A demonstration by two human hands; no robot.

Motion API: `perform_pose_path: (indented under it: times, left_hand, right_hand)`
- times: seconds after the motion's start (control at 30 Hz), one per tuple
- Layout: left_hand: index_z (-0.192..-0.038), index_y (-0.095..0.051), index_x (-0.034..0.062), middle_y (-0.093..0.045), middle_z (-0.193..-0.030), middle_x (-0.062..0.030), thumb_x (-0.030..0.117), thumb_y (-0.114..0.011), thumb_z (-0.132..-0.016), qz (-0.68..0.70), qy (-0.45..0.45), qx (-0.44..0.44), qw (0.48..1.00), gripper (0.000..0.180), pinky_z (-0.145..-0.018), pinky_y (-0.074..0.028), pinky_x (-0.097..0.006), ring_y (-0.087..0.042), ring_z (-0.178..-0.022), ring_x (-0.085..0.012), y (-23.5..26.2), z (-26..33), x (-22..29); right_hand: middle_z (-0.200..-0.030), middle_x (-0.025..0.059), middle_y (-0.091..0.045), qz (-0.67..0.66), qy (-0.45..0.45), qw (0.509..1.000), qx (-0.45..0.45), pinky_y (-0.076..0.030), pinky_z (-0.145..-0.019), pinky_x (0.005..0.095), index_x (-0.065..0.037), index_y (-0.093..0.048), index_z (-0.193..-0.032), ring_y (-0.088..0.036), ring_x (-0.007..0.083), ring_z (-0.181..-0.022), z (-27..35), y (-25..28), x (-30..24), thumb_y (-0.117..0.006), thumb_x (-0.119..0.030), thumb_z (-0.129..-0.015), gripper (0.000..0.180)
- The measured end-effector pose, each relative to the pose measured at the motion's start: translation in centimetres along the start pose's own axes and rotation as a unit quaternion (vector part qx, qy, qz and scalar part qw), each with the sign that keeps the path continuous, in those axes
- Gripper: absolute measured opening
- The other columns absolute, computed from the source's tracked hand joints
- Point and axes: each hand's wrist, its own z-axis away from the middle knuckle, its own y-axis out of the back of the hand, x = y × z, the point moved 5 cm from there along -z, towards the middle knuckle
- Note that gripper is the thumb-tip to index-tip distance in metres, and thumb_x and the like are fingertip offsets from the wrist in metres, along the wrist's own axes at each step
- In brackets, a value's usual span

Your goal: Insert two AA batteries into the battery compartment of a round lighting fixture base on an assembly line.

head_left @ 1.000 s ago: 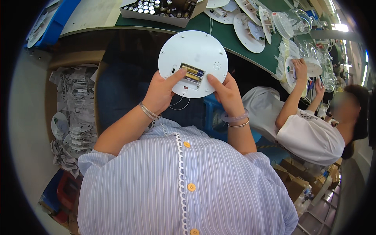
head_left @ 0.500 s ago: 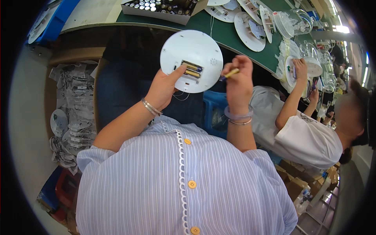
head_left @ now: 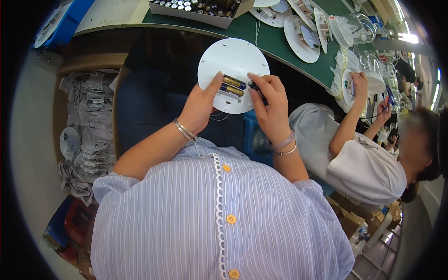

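Observation:
A round white plastic disc (head_left: 224, 53) is gripped at its lower left edge by my left hand (head_left: 199, 105), thumb on the face and the other fingers behind it. Two gold-and-dark batteries (head_left: 233, 86) lie side by side in the open compartment near its middle. Between thumb and fingertips my right hand (head_left: 273, 105) pinches another battery (head_left: 253, 86), held against the disc just right of the compartment. A thin white wire (head_left: 219, 116) hangs below the disc.
On the green bench (head_left: 186, 29) stand a cardboard box of batteries (head_left: 205, 21), several white discs (head_left: 298, 39) and clear domes (head_left: 359, 28). At my right a co-worker (head_left: 364, 158) handles a similar disc. A carton of wrapped parts (head_left: 93, 121) stands at left.
My right hand has come left and down with its battery, from beside the disc onto its face. The disc has shifted slightly right.

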Motion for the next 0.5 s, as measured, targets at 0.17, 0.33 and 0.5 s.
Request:
perform_pose_path:
  times: [0.17,0.33,0.5]
  left_hand:
    - [-0.122,-0.039,0.0016,-0.055,-0.110,-0.0099,0.043,-0.038,-0.092,-0.012,0.029,0.010,0.999,0.051,-0.081,-0.049,-0.029,-0.057,-0.100,-0.0166,0.1,0.1,0.0]
    - [-0.120,-0.041,0.0019,-0.056,-0.107,-0.0096,0.044,-0.041,-0.091,0.024,0.009,0.024,0.999,0.051,-0.077,-0.050,-0.029,-0.058,-0.095,-0.0163,0.2,0.2,0.4]
    - [-0.120,-0.041,0.0012,-0.056,-0.106,-0.0108,0.044,-0.042,-0.091,0.045,-0.019,0.029,0.998,0.052,-0.075,-0.051,-0.028,-0.059,-0.095,-0.0164,0.5,0.1,0.7]
  right_hand:
    - [-0.084,0.0109,-0.058,-0.215,-0.029,0.975,0.055,-0.045,-0.067,0.0311,-0.003,-0.061,-0.092,-0.057,0.0255,-0.074,0.5,-0.9,-0.8,-0.064,-0.004,-0.071,0.022]
    - [-0.079,0.0082,-0.059,-0.086,0.038,0.995,0.021,-0.043,-0.069,0.0315,-0.004,-0.062,-0.087,-0.056,0.0227,-0.076,0.7,-1.0,-1.0,-0.069,-0.008,-0.067,0.022]
    - [-0.082,0.0050,-0.057,0.006,0.009,1.000,0.019,-0.037,-0.074,0.0336,-0.006,-0.064,-0.083,-0.052,0.0215,-0.082,1.2,-1.0,-0.6,-0.072,-0.012,-0.064,0.021]
